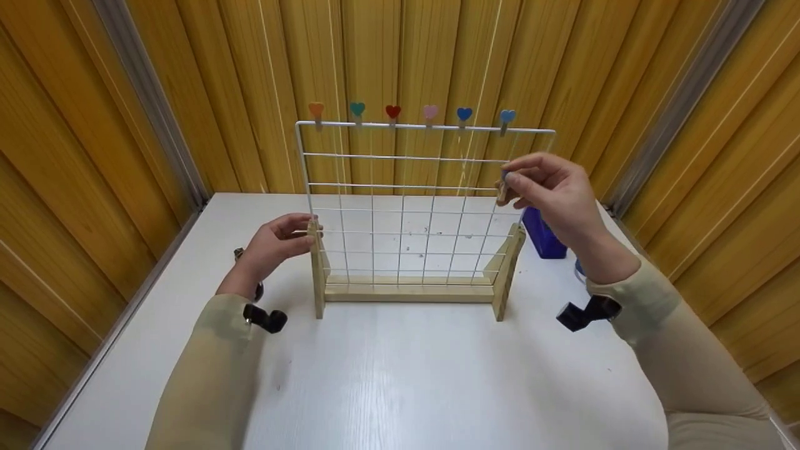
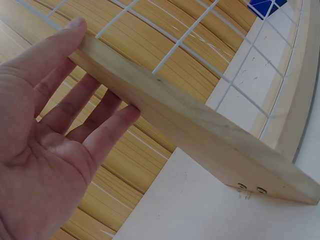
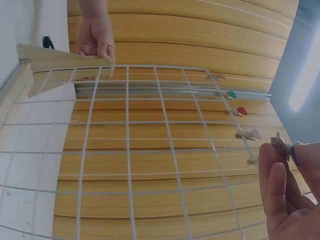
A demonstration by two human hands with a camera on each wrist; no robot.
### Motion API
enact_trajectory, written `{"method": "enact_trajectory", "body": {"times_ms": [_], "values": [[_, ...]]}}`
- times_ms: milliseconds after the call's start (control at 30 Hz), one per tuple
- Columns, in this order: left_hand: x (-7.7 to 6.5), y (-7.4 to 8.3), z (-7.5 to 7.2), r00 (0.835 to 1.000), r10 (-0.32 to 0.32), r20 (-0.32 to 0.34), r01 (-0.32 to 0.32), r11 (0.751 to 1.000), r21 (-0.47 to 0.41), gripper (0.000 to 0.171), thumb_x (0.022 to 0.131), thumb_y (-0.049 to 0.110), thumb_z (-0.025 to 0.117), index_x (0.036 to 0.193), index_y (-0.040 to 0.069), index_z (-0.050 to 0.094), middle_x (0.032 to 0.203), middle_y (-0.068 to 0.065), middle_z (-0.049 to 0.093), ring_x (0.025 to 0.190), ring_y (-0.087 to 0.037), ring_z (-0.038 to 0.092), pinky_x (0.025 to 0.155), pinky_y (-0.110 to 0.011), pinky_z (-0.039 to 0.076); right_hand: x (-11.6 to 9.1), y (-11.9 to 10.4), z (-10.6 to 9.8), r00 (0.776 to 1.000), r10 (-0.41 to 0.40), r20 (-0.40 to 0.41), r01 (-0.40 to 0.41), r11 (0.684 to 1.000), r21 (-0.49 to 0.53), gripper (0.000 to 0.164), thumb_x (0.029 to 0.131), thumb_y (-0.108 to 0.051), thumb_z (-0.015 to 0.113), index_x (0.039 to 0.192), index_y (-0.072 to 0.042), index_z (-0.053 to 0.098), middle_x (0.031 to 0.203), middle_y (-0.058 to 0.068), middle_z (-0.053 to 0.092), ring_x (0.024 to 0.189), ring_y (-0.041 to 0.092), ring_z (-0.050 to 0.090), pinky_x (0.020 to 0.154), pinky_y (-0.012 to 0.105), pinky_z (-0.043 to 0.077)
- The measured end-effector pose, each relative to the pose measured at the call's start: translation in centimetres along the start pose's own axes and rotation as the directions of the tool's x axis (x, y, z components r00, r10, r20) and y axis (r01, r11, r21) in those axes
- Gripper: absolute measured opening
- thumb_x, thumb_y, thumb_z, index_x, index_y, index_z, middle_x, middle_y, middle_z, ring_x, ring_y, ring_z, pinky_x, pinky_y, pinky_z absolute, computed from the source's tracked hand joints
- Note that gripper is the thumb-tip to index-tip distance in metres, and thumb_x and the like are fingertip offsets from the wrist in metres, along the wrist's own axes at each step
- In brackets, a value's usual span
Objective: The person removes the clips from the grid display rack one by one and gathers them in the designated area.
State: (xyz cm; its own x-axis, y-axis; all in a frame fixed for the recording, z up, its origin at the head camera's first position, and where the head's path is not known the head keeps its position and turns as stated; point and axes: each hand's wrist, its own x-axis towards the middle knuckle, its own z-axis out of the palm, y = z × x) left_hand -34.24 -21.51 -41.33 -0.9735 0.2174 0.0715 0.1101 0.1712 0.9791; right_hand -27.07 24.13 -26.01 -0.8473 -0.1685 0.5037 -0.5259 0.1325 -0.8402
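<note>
A white wire grid (image 1: 400,156) stands upright in a wooden stand (image 1: 409,292). My left hand (image 1: 275,240) grips the stand's left upright (image 2: 200,125) near its top, thumb on one side and fingers on the other. In front of the grid's right side, my right hand (image 1: 556,194) pinches a small wooden clothespin (image 3: 281,147) with a bit of blue on it, held below the top wire. Heart clothespins in a row sit on that wire, among them an orange one (image 1: 316,110), a red one (image 1: 393,112) and a light blue one (image 1: 507,117) at the right.
Behind the right upright (image 1: 509,275) lies a dark blue-purple box (image 1: 545,234). Part of a blue round object (image 1: 579,270) shows beside my right wrist. The white table (image 1: 375,375) meets yellow wood-patterned walls (image 1: 400,62) at the back and sides.
</note>
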Motion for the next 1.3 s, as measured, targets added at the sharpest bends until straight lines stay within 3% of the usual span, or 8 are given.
{"method": "enact_trajectory", "body": {"times_ms": [167,333,467,600,767,1033,1167,1300], "values": [[-0.1,-0.1,0.0,1.0,-0.002,0.005,0.002,1.0,0.006,0.052,0.093,0.026,0.078,0.141,0.017,0.059,0.139,-0.009,0.062,0.118,-0.014,0.066,0.097,-0.024,0.058,-1.7,2.3,1.4,0.991,0.08,0.104,-0.082,0.997,0.015,0.019,0.098,-0.004,0.068,0.116,0.001,0.071,0.093,0.0,0.077,0.079,0.015,0.076,0.072,0.025,0.063],[-0.2,0.1,0.0,1.0,-0.012,0.002,0.012,1.0,0.011,0.051,0.093,0.027,0.078,0.14,0.019,0.06,0.14,-0.008,0.063,0.119,-0.014,0.066,0.098,-0.023,0.058,-3.6,4.7,3.1,0.957,0.233,0.173,-0.231,0.972,-0.032,0.019,0.093,-0.007,0.075,0.111,-0.011,0.073,0.092,-0.003,0.077,0.082,0.015,0.075,0.075,0.026,0.063],[-0.1,-0.1,-0.1,1.0,0.001,0.008,-0.001,1.0,0.005,0.05,0.094,0.026,0.077,0.141,0.017,0.06,0.139,-0.009,0.063,0.119,-0.014,0.066,0.098,-0.024,0.058,-5.1,6.9,4.3,0.928,0.311,0.205,-0.304,0.95,-0.07,0.025,0.091,-0.009,0.078,0.114,-0.002,0.072,0.093,-0.003,0.076,0.085,0.014,0.074,0.078,0.026,0.062],[-0.1,-0.1,-0.1,1.0,0.006,0.006,-0.006,1.0,-0.005,0.05,0.094,0.024,0.077,0.14,0.018,0.061,0.136,-0.007,0.064,0.118,-0.013,0.066,0.097,-0.024,0.058,-6.5,9.3,5.1,0.903,0.367,0.225,-0.359,0.93,-0.076,0.036,0.09,-0.011,0.08,0.119,0.007,0.069,0.095,-0.003,0.075,0.087,0.013,0.073,0.081,0.025,0.062],[-0.2,-0.3,-0.1,1.0,0.014,0.002,-0.014,1.0,-0.006,0.049,0.093,0.024,0.078,0.139,0.018,0.061,0.134,-0.004,0.065,0.117,-0.013,0.066,0.097,-0.024,0.058,-8.1,12.0,5.8,0.879,0.409,0.244,-0.405,0.912,-0.069,0.034,0.089,-0.011,0.08,0.117,0.006,0.071,0.096,-0.002,0.075,0.086,0.012,0.072,0.081,0.024,0.062],[-0.3,-0.1,-0.1,1.0,0.009,-0.001,-0.009,1.0,0.001,0.05,0.093,0.025,0.078,0.14,0.018,0.06,0.139,-0.009,0.063,0.118,-0.013,0.066,0.096,-0.024,0.058,-10.7,15.3,6.7,0.83,0.493,0.26,-0.484,0.869,-0.105,0.033,0.09,-0.009,0.078,0.118,0.008,0.072,0.101,0.006,0.076,0.083,0.012,0.075,0.086,0.039,0.064],[-0.2,0.0,0.0,1.0,-0.001,-0.006,0.001,1.0,0.013,0.052,0.093,0.026,0.078,0.141,0.019,0.06,0.14,-0.01,0.062,0.118,-0.014,0.066,0.097,-0.024,0.058,-11.9,16.7,7.0,0.804,0.536,0.256,-0.521,0.843,-0.132,0.036,0.09,-0.007,0.078,0.12,0.011,0.07,0.109,0.013,0.074,0.083,0.012,0.075,0.085,0.036,0.064],[-0.3,0.0,0.0,1.0,-0.011,-0.011,0.011,1.0,0.016,0.052,0.094,0.026,0.077,0.142,0.019,0.059,0.141,-0.01,0.062,0.12,-0.015,0.066,0.097,-0.024,0.058,-12.8,17.8,7.2,0.786,0.569,0.24,-0.536,0.822,-0.191,0.031,0.089,-0.008,0.079,0.116,0.006,0.074,0.107,0.012,0.073,0.085,0.01,0.071,0.08,0.028,0.063]]}}
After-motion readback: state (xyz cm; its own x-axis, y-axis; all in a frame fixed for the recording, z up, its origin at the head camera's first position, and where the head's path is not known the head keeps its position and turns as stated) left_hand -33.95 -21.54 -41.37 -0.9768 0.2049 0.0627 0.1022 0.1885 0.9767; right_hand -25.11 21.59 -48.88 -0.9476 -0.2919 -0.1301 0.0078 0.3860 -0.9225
